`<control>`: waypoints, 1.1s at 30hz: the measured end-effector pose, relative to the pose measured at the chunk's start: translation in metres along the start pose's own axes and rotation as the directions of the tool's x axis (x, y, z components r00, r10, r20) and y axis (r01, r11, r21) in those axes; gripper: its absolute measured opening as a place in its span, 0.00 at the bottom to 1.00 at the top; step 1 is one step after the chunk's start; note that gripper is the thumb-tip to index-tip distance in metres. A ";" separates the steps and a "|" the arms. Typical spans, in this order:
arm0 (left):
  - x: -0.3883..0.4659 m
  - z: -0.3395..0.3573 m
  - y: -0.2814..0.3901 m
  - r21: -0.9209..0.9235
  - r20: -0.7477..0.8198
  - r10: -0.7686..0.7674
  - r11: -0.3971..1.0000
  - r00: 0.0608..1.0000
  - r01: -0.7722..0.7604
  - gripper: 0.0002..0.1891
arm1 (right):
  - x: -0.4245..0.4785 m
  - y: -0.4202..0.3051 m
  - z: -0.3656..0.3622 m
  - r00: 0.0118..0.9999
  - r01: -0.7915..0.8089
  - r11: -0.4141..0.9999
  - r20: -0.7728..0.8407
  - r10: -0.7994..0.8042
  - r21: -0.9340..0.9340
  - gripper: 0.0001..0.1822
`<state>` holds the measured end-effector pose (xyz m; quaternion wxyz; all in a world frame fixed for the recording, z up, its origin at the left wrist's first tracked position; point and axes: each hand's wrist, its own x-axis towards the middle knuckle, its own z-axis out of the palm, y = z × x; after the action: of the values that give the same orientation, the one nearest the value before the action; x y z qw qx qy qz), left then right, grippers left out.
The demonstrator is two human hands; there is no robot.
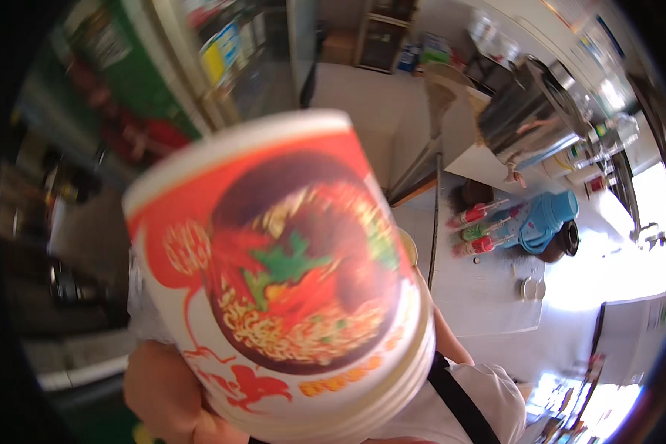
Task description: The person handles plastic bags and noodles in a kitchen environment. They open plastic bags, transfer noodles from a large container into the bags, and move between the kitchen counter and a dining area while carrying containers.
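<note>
A large paper cup, printed with a picture of a noodle bowl and bearing writing, fills the middle of the view very close up. It is tilted, and ridged rims run along its lower right end, as on a stack of nested cups. At the cup's lower left, my left hand is against its side; its fingers are mostly hidden. My right forearm passes behind the cup, which hides the right hand. A cream round edge shows just above that forearm; what it belongs to is unclear.
At right, a white table bears a blue thermos flask, several small bottles and small white cups. A large steel pot stands farther up. Blurred shelves with packets lie at upper left.
</note>
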<state>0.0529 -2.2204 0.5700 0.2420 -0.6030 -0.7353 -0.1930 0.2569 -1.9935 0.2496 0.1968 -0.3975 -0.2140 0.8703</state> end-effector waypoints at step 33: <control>0.664 0.963 -0.392 -0.465 0.840 -0.190 0.232 0.509 0.854 0.12 | 0.721 -0.630 0.137 0.837 0.539 0.704 -0.198 -0.511 0.463 0.24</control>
<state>-0.5529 -1.2168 0.1853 -0.4445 -0.3434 -0.7283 -0.3924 -0.1784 -1.1294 0.2257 0.5379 -0.2787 -0.0796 0.7916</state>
